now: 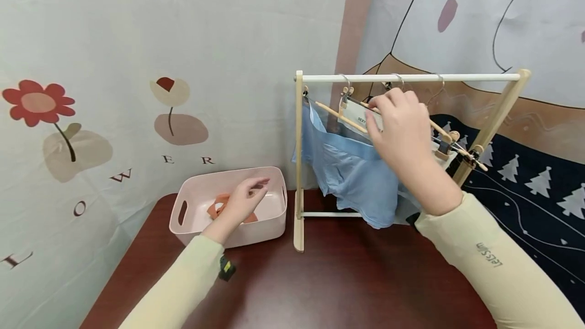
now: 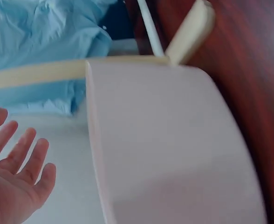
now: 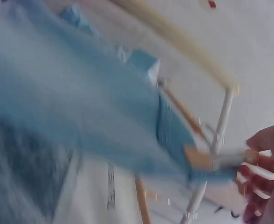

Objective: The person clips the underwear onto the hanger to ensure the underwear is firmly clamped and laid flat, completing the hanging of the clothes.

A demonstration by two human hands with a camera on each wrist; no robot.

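Observation:
My left hand [image 1: 244, 198] is over the pink basket [image 1: 269, 232], fingers loosely bent and holding nothing. Beneath it lies a folded orange item [image 1: 218, 207], partly hidden. The left wrist view shows the same palm with fingers spread beside the basket's wall [image 2: 165, 149]. My right hand [image 1: 398, 128] is raised at the hangers in front of the rack, thumb apart from the fingers. Light blue shorts [image 1: 361, 176] hang by their waistband from a wooden clip hanger [image 1: 329, 110]. In the blurred right wrist view, a wooden clip [image 3: 197, 157] on the waistband appears close to the fingertips.
The wooden rack [image 1: 299, 166] with a white top rail [image 1: 434, 78] stands right of the basket. Behind the shorts hangs a white garment [image 1: 354, 113] with printed letters. The dark red table [image 1: 320, 288] carries rack and basket; a printed cloth backdrop [image 1: 256, 65] rises behind.

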